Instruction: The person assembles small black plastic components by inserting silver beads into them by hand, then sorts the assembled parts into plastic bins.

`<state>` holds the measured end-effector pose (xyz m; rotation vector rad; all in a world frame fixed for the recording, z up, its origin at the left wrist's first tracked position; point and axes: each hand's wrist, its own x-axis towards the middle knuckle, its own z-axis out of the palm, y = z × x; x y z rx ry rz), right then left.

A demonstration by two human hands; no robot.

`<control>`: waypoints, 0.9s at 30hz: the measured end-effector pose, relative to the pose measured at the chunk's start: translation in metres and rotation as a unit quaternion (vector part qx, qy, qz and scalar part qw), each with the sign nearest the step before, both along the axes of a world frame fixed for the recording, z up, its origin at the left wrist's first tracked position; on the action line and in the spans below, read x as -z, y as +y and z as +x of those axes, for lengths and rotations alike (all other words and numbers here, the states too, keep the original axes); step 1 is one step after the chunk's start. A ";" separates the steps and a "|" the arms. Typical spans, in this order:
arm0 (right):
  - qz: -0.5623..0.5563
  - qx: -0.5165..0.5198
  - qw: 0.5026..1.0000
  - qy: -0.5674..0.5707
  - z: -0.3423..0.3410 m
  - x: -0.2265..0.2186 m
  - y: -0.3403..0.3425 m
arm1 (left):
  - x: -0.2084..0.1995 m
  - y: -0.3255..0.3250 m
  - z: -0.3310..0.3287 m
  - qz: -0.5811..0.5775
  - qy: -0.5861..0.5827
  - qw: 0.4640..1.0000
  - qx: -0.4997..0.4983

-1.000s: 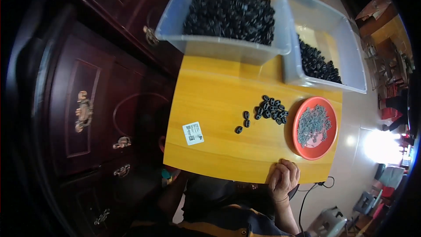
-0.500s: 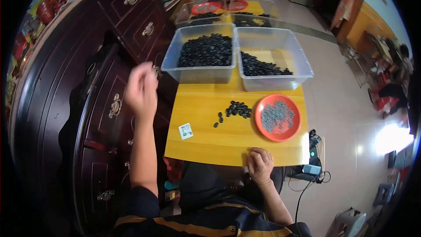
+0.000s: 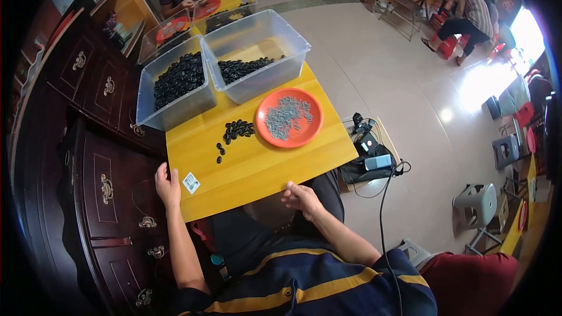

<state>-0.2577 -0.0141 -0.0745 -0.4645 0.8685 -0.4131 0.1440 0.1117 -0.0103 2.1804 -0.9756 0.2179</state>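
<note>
The left hand [image 3: 168,184] rests with open, loosely spread fingers on the near left corner of the yellow table [image 3: 257,167], gripping nothing. The right hand [image 3: 301,197] lies at the table's near edge, fingers relaxed and partly curled, palm down, holding nothing that can be seen.

Just beside the left hand sits a small white printed label [image 3: 191,182], flat on the tabletop. Beyond both hands, between them and toward the far side, lies a loose heap of small black pieces [image 3: 237,130], with a few strays trailing toward the left hand. Ahead of the right hand stands a round orange plate [image 3: 289,117] carrying a layer of small grey parts. Farther out, two clear plastic bins stand side by side: the left bin [image 3: 175,85] well filled with black pieces, the right bin [image 3: 254,55] holding fewer.
</note>
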 end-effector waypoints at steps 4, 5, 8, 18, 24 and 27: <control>0.049 0.060 0.996 -0.040 0.002 -0.003 -0.011 | 0.015 0.037 -0.014 0.129 0.181 0.973 -0.067; 0.037 0.085 0.994 -0.063 0.008 0.013 -0.013 | 0.025 0.042 -0.009 0.131 0.180 0.973 -0.062; -0.004 0.143 0.988 -0.056 0.023 0.008 -0.013 | 0.047 0.050 0.011 0.039 0.290 0.956 0.015; -0.039 0.160 0.984 -0.074 0.018 0.003 0.001 | 0.045 0.052 -0.001 -0.009 0.320 0.947 0.024; -0.035 0.162 0.984 -0.065 0.006 -0.004 0.020 | 0.049 0.067 -0.009 -0.021 0.341 0.939 0.028; -0.033 0.165 0.983 -0.069 0.002 -0.008 0.026 | 0.052 0.073 -0.009 -0.031 0.355 0.934 0.037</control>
